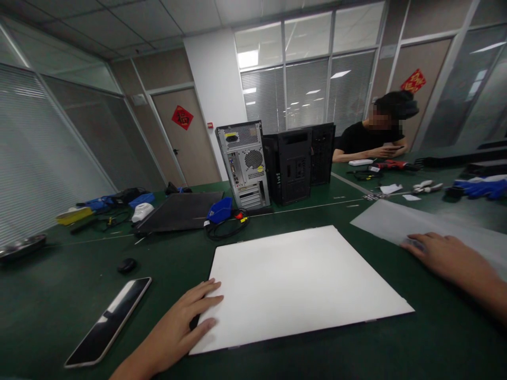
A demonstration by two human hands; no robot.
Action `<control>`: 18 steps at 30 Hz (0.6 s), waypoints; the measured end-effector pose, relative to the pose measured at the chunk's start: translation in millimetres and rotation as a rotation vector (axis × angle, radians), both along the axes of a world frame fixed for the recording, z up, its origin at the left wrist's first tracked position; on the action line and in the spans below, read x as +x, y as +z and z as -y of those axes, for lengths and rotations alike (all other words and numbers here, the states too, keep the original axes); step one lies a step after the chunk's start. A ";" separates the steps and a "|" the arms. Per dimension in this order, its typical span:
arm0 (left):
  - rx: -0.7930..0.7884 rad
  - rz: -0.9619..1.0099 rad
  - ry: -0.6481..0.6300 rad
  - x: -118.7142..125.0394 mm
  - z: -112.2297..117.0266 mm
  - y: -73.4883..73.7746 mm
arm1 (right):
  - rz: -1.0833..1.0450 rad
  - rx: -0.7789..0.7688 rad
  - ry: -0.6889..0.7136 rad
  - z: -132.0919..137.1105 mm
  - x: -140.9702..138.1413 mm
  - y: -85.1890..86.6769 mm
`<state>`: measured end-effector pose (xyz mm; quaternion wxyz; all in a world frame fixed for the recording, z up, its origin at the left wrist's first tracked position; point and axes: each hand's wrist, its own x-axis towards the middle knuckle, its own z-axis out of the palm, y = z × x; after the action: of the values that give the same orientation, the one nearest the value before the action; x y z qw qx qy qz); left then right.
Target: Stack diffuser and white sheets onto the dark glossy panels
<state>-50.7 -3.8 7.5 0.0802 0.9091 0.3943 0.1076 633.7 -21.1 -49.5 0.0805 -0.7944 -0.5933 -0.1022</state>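
A large white flat panel (301, 285) lies on the green table (59, 295) in front of me. My left hand (180, 324) rests at the panel's near left edge, fingers stretched out and touching it, holding nothing. My right hand (443, 256) lies flat, fingers extended, on a translucent plastic sheet (400, 221) to the right of the panel. A phone (109, 322) lies face up just left of my left hand.
Two computer towers, one silver-backed (243, 163) and one black (293, 166), stand at the table's middle back. A dark side panel (180, 211), a blue tool with cable (222, 214) and small tools lie left. A seated person (376, 137) works at the far right; blue gloves (483, 187) lie nearby.
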 end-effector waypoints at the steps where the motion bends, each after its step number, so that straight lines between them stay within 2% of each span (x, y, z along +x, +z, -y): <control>1: -0.004 -0.007 0.003 0.2 0.2 0.0 | 0.000 -0.004 0.014 0.6 -2.9 1.6; 7: -0.014 -0.022 0.008 0.8 1.7 0.0 | 0.004 0.002 0.044 3.9 -15.2 8.5; 14: -0.031 -0.031 0.015 -2.1 1.3 -3.6 | 0.022 0.058 0.020 -0.2 -27.4 4.7; 18: -0.047 -0.041 0.028 -3.1 1.4 -3.3 | 0.052 0.101 0.019 3.5 -47.3 14.4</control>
<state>-53.8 -5.2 4.2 0.0918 0.9034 0.4110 0.0806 586.5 -24.6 -35.0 0.1060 -0.7808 -0.5967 -0.1518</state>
